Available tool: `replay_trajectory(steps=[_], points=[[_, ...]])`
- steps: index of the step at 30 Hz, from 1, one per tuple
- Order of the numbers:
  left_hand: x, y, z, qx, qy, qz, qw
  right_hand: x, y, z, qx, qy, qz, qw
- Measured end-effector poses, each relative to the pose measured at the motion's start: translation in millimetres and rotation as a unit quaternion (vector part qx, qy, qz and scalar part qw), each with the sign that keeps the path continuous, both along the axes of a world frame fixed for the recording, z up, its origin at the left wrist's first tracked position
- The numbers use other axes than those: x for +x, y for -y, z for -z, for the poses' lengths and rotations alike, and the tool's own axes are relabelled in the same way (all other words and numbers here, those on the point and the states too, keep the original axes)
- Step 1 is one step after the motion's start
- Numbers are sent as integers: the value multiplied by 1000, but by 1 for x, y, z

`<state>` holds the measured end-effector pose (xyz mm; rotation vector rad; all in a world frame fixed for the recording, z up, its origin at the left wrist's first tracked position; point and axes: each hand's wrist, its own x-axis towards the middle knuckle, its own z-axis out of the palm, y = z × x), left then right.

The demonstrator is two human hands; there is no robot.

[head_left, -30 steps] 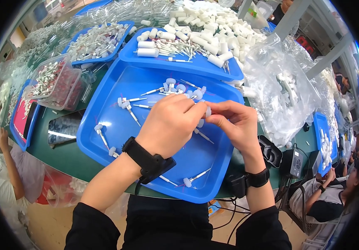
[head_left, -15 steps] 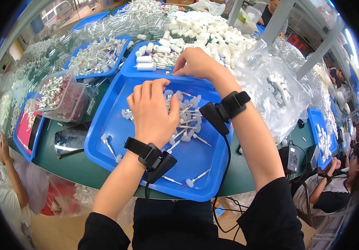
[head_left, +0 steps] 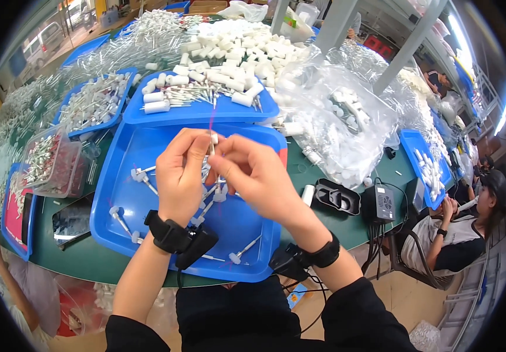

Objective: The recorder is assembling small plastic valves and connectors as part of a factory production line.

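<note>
My left hand (head_left: 179, 170) and my right hand (head_left: 256, 179) meet above a large blue tray (head_left: 105, 196). Between their fingertips is a small white rod-like piece (head_left: 212, 146) with a whitish end, and a thin pinkish strand rises from it. Both hands are closed on this piece; my right hand is slightly blurred. In the tray below lie several white stems with frosted, lobed ends (head_left: 144, 179), partly covered by my hands. Just beyond, a second blue tray (head_left: 200, 116) carries thin white rods (head_left: 185, 95) and white cylinders (head_left: 157, 107).
A heap of white cylinders (head_left: 235, 44) and clear plastic bags (head_left: 335, 117) fill the back. On the left stand a clear tub of rods (head_left: 53, 161) and a dark phone-like slab (head_left: 72, 220). A black open case (head_left: 338, 198) and black box (head_left: 378, 203) lie right. Co-workers sit both sides.
My right hand has come back from the far tray to join my left hand over the large tray. The small white piece is now between them. The view has shifted rightward.
</note>
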<state>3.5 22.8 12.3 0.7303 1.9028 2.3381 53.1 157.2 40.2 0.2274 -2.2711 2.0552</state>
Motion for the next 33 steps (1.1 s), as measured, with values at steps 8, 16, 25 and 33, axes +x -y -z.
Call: replay_trajectory(steps=[8, 16, 25, 33], points=[[2, -5, 1, 5, -45, 19, 999, 6, -36, -5, 172, -44, -6, 984], [2, -12, -1, 24, -10, 31, 999, -44, -289, 23, 389, -1, 361, 848], [0, 0, 3, -71, -19, -10, 997, -68, -314, 66, 569, 130, 375, 720], [1, -8, 2, -32, -18, 33, 999, -70, -328, 61, 619, 104, 426, 651]])
